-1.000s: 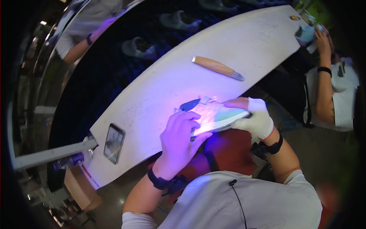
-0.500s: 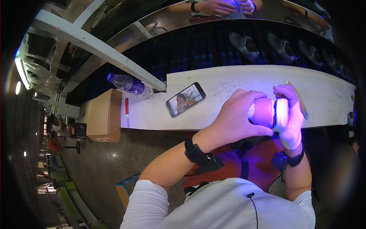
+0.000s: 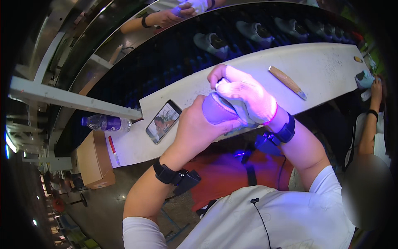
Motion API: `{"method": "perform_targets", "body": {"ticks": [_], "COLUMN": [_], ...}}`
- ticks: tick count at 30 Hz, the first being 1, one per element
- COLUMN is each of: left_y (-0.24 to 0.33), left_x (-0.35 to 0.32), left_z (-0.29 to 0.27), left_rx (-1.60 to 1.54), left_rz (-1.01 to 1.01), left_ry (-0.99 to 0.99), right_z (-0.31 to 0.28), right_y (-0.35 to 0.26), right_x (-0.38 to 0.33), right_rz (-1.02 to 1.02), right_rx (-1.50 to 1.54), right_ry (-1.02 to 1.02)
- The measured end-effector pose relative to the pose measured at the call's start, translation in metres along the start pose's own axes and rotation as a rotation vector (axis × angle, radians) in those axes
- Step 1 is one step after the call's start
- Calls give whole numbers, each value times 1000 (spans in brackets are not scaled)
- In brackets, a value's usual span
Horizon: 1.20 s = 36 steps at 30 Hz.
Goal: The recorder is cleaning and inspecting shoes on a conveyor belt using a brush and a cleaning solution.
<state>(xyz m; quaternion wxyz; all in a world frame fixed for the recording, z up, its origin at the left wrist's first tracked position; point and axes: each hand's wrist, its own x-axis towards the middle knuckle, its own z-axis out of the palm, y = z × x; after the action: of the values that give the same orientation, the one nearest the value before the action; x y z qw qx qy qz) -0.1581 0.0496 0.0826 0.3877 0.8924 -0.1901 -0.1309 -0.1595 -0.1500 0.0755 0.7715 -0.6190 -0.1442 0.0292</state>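
I hold a pale shoe point(image 3: 216, 109), lit violet, above the near edge of the white worktop point(image 3: 331, 66). My bare left hand point(image 3: 194, 128) is wrapped round it from the left, thumb along its near side. My right hand point(image 3: 248, 97), in a white knit glove with bare fingertips, bends over its top and right side. Both hands are closed on the shoe and cover much of it; whether the right fingers grip anything small cannot be made out. To the right of my gloved hand lies a wooden-handled knife point(image 3: 287, 81).
Left on the worktop are a phone point(image 3: 163, 121), a red-handled knife point(image 3: 112, 150) and a plastic bottle point(image 3: 107, 123). A cardboard box point(image 3: 93, 164) stands beyond them, below a white metal beam point(image 3: 74, 97). Behind, a dark conveyor carries several shoes point(image 3: 211, 45). At right, a co-worker's hand point(image 3: 376, 89) touches another shoe point(image 3: 365, 79).
The view has swung to the right, bringing the co-worker's arm in. My hands have turned the shoe, and my right hand has moved from its right end to over its top.
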Motion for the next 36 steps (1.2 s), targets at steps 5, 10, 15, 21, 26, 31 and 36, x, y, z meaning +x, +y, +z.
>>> {"method": "perform_targets", "body": {"ticks": [5,10,15,21,26,31,36], "left_y": [28,84,100,96,76,7,-41], "left_x": [23,35,26,6,12,-38,-78], "left_z": [3,16,42,54,4,-8,25], "left_rx": [90,405,524,602,614,-267,-589], "left_rz": [127,217,526,795,909,385,204], "left_ry": [-53,-106,-78,-45,-296,-424,-151], "right_z": [-24,-61,-68,-72,-32,-48,-54], "right_y": [-10,5,-17,-33,-40,37,60], "right_x": [-5,-22,-65,-114,-140,-141,-124], "right_rz": [-44,-261,-133,-222,-300,-156,-223], "right_rx": [-109,-122,-69,-383,-665,-1118,-984], "right_ry": [-42,28,77,-9,67,65,-53]}}
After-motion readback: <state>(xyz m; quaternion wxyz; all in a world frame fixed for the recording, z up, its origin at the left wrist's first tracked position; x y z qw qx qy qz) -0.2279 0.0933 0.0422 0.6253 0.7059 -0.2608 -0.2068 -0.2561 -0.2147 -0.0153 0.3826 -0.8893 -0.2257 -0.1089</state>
